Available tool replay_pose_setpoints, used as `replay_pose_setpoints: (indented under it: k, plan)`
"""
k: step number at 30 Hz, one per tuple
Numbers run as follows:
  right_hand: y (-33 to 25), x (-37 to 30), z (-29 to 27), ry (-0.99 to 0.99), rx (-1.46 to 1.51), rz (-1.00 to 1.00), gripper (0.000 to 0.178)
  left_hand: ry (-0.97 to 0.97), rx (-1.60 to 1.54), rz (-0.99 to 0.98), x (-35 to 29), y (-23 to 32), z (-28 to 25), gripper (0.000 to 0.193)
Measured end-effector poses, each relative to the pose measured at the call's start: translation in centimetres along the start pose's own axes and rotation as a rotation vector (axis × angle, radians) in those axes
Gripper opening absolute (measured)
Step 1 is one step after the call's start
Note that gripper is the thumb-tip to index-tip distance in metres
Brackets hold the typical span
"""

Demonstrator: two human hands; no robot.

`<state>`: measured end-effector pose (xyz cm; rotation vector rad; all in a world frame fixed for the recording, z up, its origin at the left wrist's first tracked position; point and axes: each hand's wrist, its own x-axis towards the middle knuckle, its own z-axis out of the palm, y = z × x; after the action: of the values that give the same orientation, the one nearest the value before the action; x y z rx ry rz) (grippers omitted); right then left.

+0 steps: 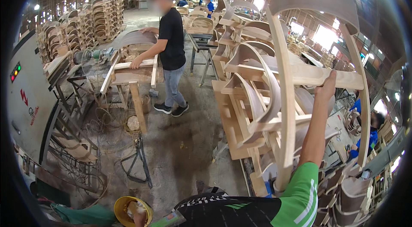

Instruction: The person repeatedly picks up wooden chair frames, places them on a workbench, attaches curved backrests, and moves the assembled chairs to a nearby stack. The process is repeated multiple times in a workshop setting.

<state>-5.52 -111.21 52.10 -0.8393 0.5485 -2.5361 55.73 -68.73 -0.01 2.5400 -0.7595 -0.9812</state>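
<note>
My right hand (pixel 327 85) is closed around the cross rail of a pale wooden chair frame (pixel 285 85), with my arm stretched out to the right. The frame stands tall, with a broad curved backrest at its top and two long legs. Low at the bottom edge, my left hand (pixel 140 218) is at the rim of a yellow bucket (pixel 116 212). A whitish, crumpled-looking piece (pixel 134 208) shows in the bucket beside that hand. The left fingers are mostly hidden, so their grip does not show.
More chair frames (pixel 249 94) are stacked behind the held one. To the left, a co-worker (pixel 171 40) handles another chair frame (pixel 133 70) at a bench with a green motor (pixel 92 55). A grey control cabinet (pixel 32 98) stands far left; cables and a metal stand (pixel 138 162) are on the floor.
</note>
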Motion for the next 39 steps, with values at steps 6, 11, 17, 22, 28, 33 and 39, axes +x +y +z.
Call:
replay_pose_setpoints:
  k: [6, 11, 17, 22, 28, 33, 39]
  plan:
    - [7.1, 10.8, 0.5, -0.081, -0.109, 0.157, 0.044, -0.324, -0.795, -0.455, 1.6, 6.7, 4.9, 0.049]
    - [13.4, 15.7, -5.2, 0.150, -0.219, 0.274, 0.045, -0.410, -0.681, -0.278, 3.2, 15.8, 8.3, 0.048]
    - [21.3, 17.8, -7.8, 0.276, -0.281, 0.362, 0.045, -0.386, -0.697, -0.273, 4.2, 19.5, 9.7, 0.045]
    - [25.2, 17.2, -9.7, 0.323, -0.272, 0.464, 0.048, -0.226, -0.726, -0.381, 4.9, 20.4, 8.0, 0.044]
    - [29.0, 16.3, -11.6, 0.393, -0.317, 0.496, 0.024, -0.176, -0.718, -0.450, 5.7, 21.7, 8.0, 0.042]
    - [32.1, 15.7, -12.7, 0.426, -0.250, 0.563, 0.022, -0.171, -0.728, -0.467, 5.5, 23.0, 9.5, 0.040]
    - [34.8, 16.7, -15.9, 0.457, -0.251, 0.600, 0.023, -0.204, -0.723, -0.483, 4.6, 24.2, 10.6, 0.038]
